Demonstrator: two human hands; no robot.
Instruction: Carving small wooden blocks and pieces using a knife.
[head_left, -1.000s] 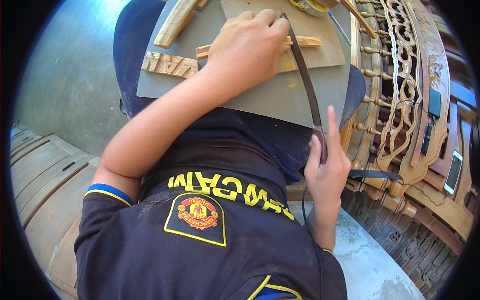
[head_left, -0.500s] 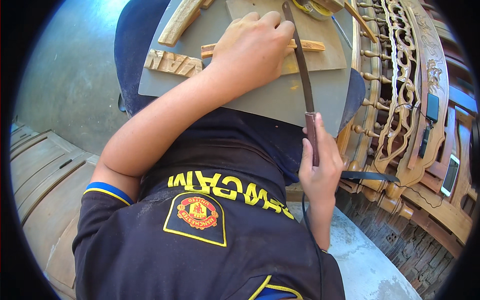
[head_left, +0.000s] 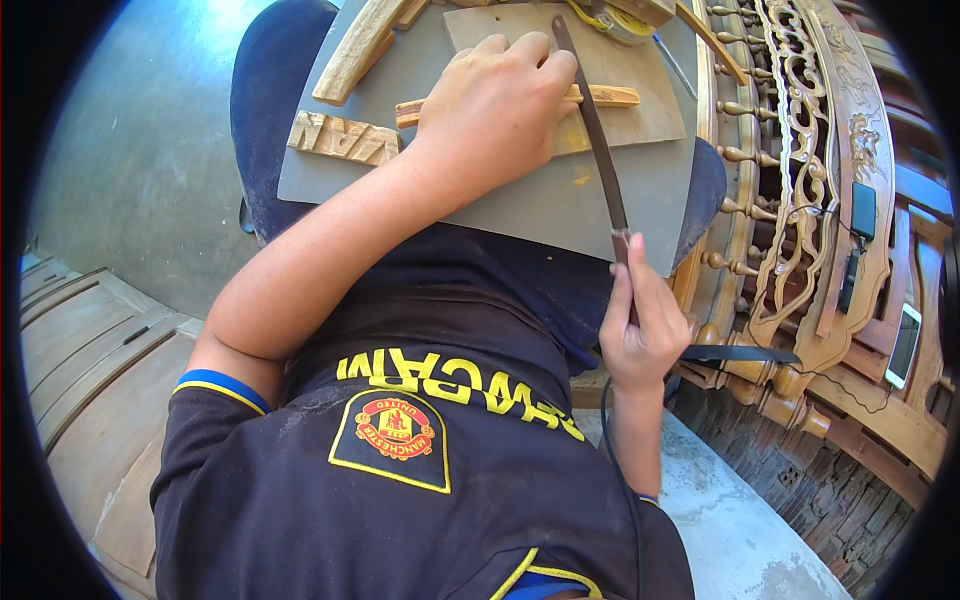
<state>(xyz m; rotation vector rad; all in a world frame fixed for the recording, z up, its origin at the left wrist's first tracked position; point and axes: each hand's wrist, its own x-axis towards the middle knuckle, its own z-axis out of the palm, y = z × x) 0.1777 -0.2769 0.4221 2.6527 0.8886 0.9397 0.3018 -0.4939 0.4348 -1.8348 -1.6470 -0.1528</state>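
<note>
Your left hand [head_left: 500, 110] sits over the middle of the grey board [head_left: 500, 212] on your lap, its fingers curled down and clamped on the thin wooden strip [head_left: 610, 96]; the fingertips themselves are hidden beneath the hand. That strip lies crosswise over the grey board's middle, its two ends showing on either side of your hand, with a flat wooden panel [head_left: 640, 122] under its right part. Your right hand [head_left: 648, 325], just past the grey board's near right corner, has thumb and fingers closed around the handle of a long dark file [head_left: 604, 165]. The file slants from that corner toward the grey board's far side, passing over the strip right beside your left knuckles; whether the blade presses on the wood, you cannot tell from here. On the grey board's left part rest a carved wooden block [head_left: 343, 138] and, farther from you, a thick wooden piece [head_left: 358, 52]. A yellow tape measure [head_left: 622, 22] is at the grey board's far right, and carved wooden furniture [head_left: 790, 190] stands beyond its right edge.
</note>
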